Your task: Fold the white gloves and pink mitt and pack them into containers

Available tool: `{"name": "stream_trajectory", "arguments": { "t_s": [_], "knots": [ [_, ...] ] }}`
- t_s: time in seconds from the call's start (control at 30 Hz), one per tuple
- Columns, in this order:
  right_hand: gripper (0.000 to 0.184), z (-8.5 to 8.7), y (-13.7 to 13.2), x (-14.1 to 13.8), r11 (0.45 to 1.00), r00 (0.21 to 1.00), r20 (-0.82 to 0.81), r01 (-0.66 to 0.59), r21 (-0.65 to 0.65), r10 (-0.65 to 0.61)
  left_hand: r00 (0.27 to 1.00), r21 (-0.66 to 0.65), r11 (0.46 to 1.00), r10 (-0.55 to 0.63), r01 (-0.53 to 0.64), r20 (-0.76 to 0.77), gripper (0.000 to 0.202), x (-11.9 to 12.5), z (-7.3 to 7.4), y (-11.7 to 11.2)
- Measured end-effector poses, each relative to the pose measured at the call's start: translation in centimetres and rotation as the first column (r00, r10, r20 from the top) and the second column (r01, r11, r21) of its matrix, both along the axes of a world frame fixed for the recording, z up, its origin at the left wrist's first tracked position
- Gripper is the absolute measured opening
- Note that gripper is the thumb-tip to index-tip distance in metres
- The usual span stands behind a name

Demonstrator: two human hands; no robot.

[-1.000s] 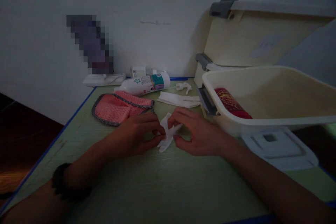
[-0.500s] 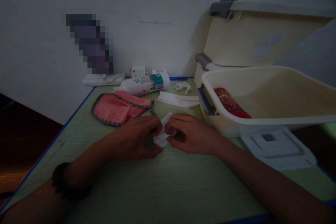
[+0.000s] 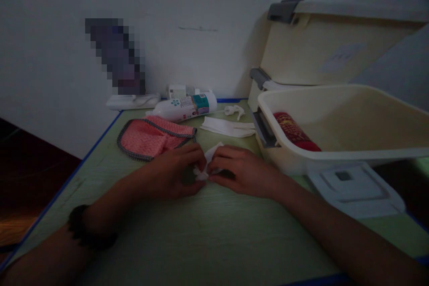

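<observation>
My left hand (image 3: 174, 170) and my right hand (image 3: 239, 170) meet at the middle of the green table (image 3: 201, 232). Both pinch a small piece of white cloth (image 3: 208, 161), bunched up between the fingertips; most of it is hidden by the fingers. A dark band sits on my left wrist (image 3: 82, 228). Just behind my left hand lies a pink cloth with a dark checked edge (image 3: 150, 136).
A cream plastic tub (image 3: 338, 120) with a red can (image 3: 295, 132) inside stands at the right, its lid (image 3: 331, 44) leaning on the wall. A white bottle (image 3: 184, 106), folded white cloths (image 3: 228, 126) and a white flat lid (image 3: 355, 183) lie about.
The white cloth was spread longer between my hands; my fingers have come closer together and gathered it into a small bunch. The rest stays put.
</observation>
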State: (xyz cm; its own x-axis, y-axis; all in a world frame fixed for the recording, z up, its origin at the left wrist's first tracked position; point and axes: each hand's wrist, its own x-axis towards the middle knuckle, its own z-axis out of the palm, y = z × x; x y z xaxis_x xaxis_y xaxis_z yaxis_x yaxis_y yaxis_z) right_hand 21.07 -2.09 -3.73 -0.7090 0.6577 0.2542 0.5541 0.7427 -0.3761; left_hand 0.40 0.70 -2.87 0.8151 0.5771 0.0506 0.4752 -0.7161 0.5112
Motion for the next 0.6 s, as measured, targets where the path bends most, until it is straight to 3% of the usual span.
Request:
{"name": "stream_trajectory", "arguments": {
  "t_s": [0.17,0.4,0.5,0.6],
  "knots": [
    [0.017,-0.28,0.11,-0.20,0.999,1.000,-0.014,0.020,0.025,-0.019,1.000,-0.012,1.000,-0.018,0.019,0.014,0.013,-0.16,-0.09,0.22],
    [0.015,-0.16,-0.06,-0.20,0.999,0.999,-0.013,0.032,-0.041,-0.032,0.995,0.028,0.997,-0.076,0.075,0.058,0.012,-0.15,-0.35,0.40],
    [0.016,-0.15,-0.11,-0.17,0.990,0.991,0.001,0.137,-0.023,-0.137,0.998,0.073,0.996,-0.048,0.045,0.046,0.014,-0.10,-0.53,0.67],
    [0.016,-0.38,-0.19,-0.13,0.937,0.936,0.027,0.350,-0.011,-0.350,0.999,0.095,0.995,-0.028,0.026,0.017,0.015,-0.01,-0.38,0.62]
  ]
}}
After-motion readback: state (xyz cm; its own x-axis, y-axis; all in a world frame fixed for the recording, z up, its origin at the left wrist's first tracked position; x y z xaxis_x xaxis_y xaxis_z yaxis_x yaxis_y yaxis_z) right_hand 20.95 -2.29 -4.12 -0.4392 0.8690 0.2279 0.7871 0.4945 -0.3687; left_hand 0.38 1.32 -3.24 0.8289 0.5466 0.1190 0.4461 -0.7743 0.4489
